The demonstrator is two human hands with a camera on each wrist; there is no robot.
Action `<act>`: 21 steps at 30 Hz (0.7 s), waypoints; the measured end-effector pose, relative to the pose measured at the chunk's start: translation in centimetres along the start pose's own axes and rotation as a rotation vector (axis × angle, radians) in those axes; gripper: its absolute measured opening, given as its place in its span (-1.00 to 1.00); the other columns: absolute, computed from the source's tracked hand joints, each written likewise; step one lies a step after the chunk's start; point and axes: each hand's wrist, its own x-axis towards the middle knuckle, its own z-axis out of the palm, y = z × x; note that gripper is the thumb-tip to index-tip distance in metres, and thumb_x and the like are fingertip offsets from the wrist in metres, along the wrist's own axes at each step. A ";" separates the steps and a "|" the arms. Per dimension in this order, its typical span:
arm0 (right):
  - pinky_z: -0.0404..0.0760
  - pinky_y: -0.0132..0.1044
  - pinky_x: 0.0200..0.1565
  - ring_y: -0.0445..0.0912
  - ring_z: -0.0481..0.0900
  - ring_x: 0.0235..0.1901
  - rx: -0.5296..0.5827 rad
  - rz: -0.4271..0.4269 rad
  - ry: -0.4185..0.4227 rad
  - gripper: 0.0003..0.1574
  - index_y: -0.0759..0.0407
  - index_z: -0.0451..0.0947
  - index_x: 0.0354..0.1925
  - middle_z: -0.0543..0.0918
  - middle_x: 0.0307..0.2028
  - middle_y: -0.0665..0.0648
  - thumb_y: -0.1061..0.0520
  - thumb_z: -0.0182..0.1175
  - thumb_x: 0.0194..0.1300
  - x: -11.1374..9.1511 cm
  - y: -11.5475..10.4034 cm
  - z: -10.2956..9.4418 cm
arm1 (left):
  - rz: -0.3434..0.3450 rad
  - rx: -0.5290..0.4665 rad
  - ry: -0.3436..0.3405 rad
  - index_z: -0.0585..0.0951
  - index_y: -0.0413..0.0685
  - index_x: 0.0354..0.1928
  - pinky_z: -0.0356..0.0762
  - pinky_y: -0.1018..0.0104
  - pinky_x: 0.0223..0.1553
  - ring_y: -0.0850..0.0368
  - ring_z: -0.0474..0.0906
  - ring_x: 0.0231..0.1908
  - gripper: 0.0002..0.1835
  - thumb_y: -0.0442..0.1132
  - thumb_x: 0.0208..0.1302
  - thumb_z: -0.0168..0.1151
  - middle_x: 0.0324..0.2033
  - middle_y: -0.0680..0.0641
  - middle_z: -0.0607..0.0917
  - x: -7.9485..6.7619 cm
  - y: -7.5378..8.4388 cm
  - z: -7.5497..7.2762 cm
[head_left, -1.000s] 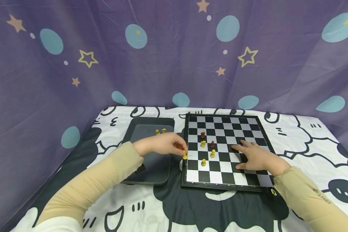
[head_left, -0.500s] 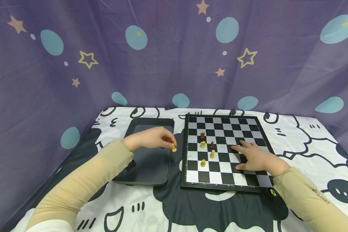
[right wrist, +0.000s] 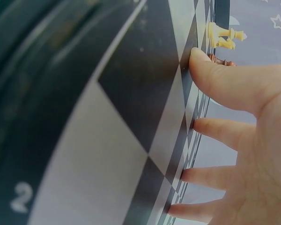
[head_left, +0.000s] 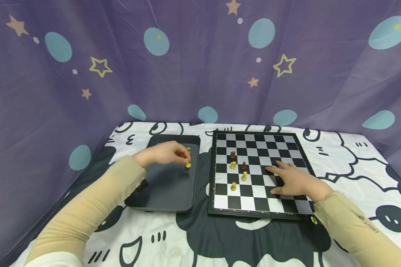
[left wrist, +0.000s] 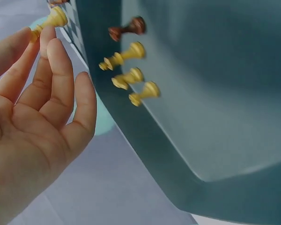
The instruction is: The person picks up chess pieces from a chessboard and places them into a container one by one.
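Over the dark grey tray, my left hand pinches a yellow chess piece between thumb and fingertips. Inside the tray, the left wrist view shows three standing yellow chess pieces and a brown chess piece in a row along one wall. To the right lies a black-and-white chessboard. My right hand rests on the board's right part, fingers spread and fingertips on the squares; it holds nothing.
On the board's left part stand a yellow knight, two other yellow pieces and two brown pieces. A patterned cloth covers the table, and a purple curtain hangs behind it.
My left hand has carried the yellow chess piece leftward from the board's left edge to over the tray. The right hand has stayed in place on the board.
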 end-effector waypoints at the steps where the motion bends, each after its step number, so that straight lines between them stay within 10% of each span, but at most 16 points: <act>1: 0.24 0.43 0.07 0.57 0.08 0.24 -0.001 -0.001 0.001 0.00 0.12 0.32 0.32 0.15 0.32 0.55 -0.24 0.38 0.01 0.0 0.0 0.0 | -0.005 0.005 0.004 0.66 -0.17 -0.10 0.53 0.25 -0.12 0.09 0.61 -0.19 -0.80 -0.27 0.30 0.18 -0.25 -0.04 0.72 0.0 -0.3 -0.1; 21: 0.23 0.44 0.07 0.57 0.07 0.24 0.002 0.008 0.005 -0.01 0.12 0.32 0.32 0.15 0.32 0.54 -0.22 0.39 0.00 0.0 -0.1 0.2 | -0.144 0.068 0.062 0.66 -0.24 -0.11 0.54 0.21 -0.15 0.12 0.60 -0.23 -0.80 -0.31 0.30 0.17 -0.18 -0.14 0.70 1.5 -4.2 -0.4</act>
